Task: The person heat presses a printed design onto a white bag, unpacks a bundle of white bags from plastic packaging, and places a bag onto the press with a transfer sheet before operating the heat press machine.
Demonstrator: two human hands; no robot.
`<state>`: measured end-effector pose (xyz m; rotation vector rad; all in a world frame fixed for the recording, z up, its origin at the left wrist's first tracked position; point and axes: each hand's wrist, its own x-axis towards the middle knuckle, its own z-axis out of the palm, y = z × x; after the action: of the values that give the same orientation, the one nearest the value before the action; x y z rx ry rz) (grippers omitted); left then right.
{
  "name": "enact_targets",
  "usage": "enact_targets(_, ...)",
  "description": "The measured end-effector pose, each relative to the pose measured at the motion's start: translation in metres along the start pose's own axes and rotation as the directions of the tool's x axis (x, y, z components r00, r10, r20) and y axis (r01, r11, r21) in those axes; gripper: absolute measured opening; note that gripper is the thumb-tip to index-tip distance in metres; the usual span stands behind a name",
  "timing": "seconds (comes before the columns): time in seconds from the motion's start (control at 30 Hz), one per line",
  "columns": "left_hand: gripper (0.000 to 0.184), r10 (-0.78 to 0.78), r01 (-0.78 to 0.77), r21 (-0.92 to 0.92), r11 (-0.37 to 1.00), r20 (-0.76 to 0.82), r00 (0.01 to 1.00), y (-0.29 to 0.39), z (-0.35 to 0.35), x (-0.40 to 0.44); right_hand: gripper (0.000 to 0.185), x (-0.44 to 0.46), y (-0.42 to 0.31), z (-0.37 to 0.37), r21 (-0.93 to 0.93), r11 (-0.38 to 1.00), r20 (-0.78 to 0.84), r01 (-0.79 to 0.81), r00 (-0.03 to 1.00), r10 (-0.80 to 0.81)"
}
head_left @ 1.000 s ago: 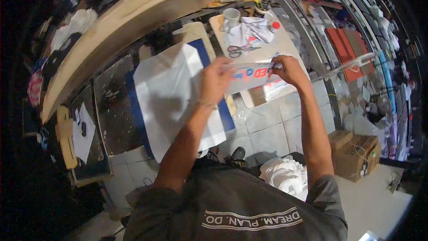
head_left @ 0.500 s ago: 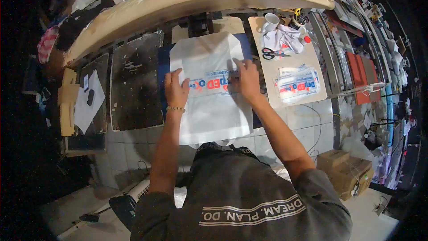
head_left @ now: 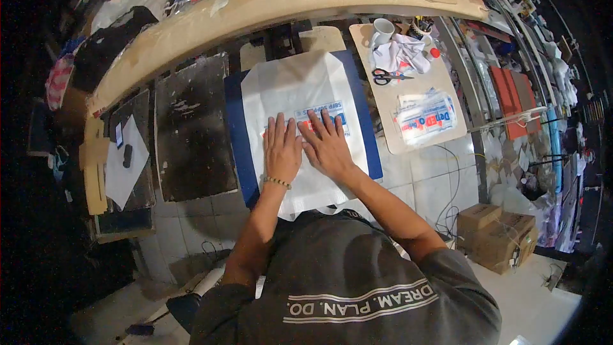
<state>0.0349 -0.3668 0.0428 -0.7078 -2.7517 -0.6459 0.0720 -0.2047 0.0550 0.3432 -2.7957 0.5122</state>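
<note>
"Pressing flat, palms down: the left hand and right hand lie side by side on the printed strip, which rests across the middle of the white sheet."

"And the grip?"

"Open in both; fingers extended, nothing held. Contact is from above only."

"Which faults might arise?"

"Chiefly skew. Uneven pressure or a sideways drag of either palm could turn the strip or pucker the sheet, since no clamp is visible."

"Would the edges show it?"

"Only in part. The fingers cover much of the strip, so a fold beneath them could escape notice; whether one exists, I cannot tell."

"And the near margin?"

"The sheet reaches beyond the blue board, close to the dark shirt. A forward lean could catch that edge and shift sheet and strip together."
</note>
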Motion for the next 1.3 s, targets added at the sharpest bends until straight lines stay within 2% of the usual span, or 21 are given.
enact_targets(0.4,0.046,-0.010,0.010,-0.009,1.000,0.007,1.000,0.005,-0.007,0.003,0.053,-0.002,-0.004,-0.002,-0.007,1.000,0.027,-0.021,0.999,0.021)
enact_targets(0.47,0.039,0.080,-0.076,-0.197,0.977,0.014,0.997,0.033,-0.048,0.017,0.054,-0.001,0.002,0.003,-0.005,1.000,0.005,-0.012,1.000,0.012)
enact_targets(0.53,0.032,0.317,-0.195,-0.573,0.796,0.120,0.941,0.083,-0.148,0.054,0.058,-0.002,0.004,0.010,0.067,0.997,-0.027,-0.033,0.999,0.034)
enact_targets(0.57,0.030,0.509,-0.443,-0.482,0.756,0.006,0.861,0.104,-0.196,0.073,0.058,-0.007,0.002,0.006,0.072,0.997,-0.033,-0.026,0.999,0.029)
enact_targets(0.6,0.027,0.672,-0.660,-0.357,0.661,-0.107,0.732,0.125,-0.243,0.092,0.053,-0.005,-0.012,-0.022,0.091,0.996,-0.146,-0.017,0.989,0.030)
enact_targets(0.63,0.027,0.727,-0.737,-0.274,0.618,-0.159,0.668,0.139,-0.277,0.097,0.047,-0.005,-0.019,-0.040,0.108,0.994,-0.259,-0.003,0.965,0.031)
enact_targets(0.67,0.027,0.751,-0.776,-0.197,0.599,-0.201,0.630,0.145,-0.305,0.097,0.047,-0.008,-0.018,-0.045,0.104,0.995,-0.276,0.008,0.961,0.021)
enact_targets(0.7,0.027,0.759,-0.794,-0.124,0.595,-0.237,0.606,0.151,-0.331,0.096,0.037,-0.015,-0.016,-0.050,0.266,0.962,-0.115,0.062,0.993,-0.032)
enact_targets(0.73,0.028,0.735,-0.774,-0.096,0.626,-0.259,0.627,0.153,-0.349,0.092,0.028,-0.026,-0.016,-0.054,0.427,0.901,0.041,0.079,0.993,-0.106)
enact_targets(0.77,0.028,0.710,-0.752,-0.073,0.656,-0.278,0.647,0.154,-0.364,0.084,0.019,-0.035,-0.023,-0.050,0.377,0.901,-0.054,0.214,0.976,-0.210)
enact_targets(0.8,0.028,0.680,-0.724,-0.055,0.688,-0.298,0.669,0.155,-0.375,0.076,0.019,-0.047,-0.032,-0.062,0.415,0.876,-0.001,0.244,0.964,-0.268)
enact_targets(0.87,0.029,0.621,-0.670,-0.038,0.742,-0.338,0.707,0.154,-0.390,0.061,0.019,-0.071,-0.043,-0.088,0.469,0.860,0.081,0.201,0.960,-0.269)
enact_targets(1.0,0.033,0.519,-0.579,-0.036,0.814,-0.404,0.754,0.158,-0.402,0.030,0.018,-0.115,-0.048,-0.100,0.531,0.827,-0.004,0.187,0.976,-0.219)
enact_targets(1.1,0.036,0.460,-0.536,-0.063,0.842,-0.435,0.774,0.170,-0.398,0.006,0.015,-0.136,-0.052,-0.141,0.503,0.841,-0.023,0.202,0.975,-0.221)
enact_targets(1.17,0.038,0.429,-0.512,-0.093,0.854,-0.431,0.794,0.174,-0.389,-0.012,0.011,-0.139,-0.061,-0.175,0.538,0.770,-0.306,0.343,0.931,-0.201)
enact_targets(1.2,0.039,0.421,-0.502,-0.106,0.858,-0.413,0.808,0.179,-0.381,-0.021,0.011,-0.138,-0.062,-0.191,0.548,0.757,-0.303,0.357,0.928,-0.218)
enact_targets(1.23,0.041,0.423,-0.494,-0.123,0.861,-0.365,0.829,0.184,-0.368,-0.029,0.009,-0.138,-0.060,-0.207,0.511,0.749,-0.475,0.422,0.865,-0.163)
enact_targets(1.27,0.042,0.466,-0.501,-0.136,0.855,-0.221,0.857,0.190,-0.345,-0.034,0.008,-0.136,-0.058,-0.219,0.471,0.740,-0.627,0.480,0.772,-0.101)
enact_targets(1.3,0.043,0.507,-0.509,-0.135,0.850,-0.050,0.860,0.194,-0.318,-0.037,0.008,-0.131,-0.059,-0.228,0.487,0.714,-0.624,0.503,0.772,-0.119)
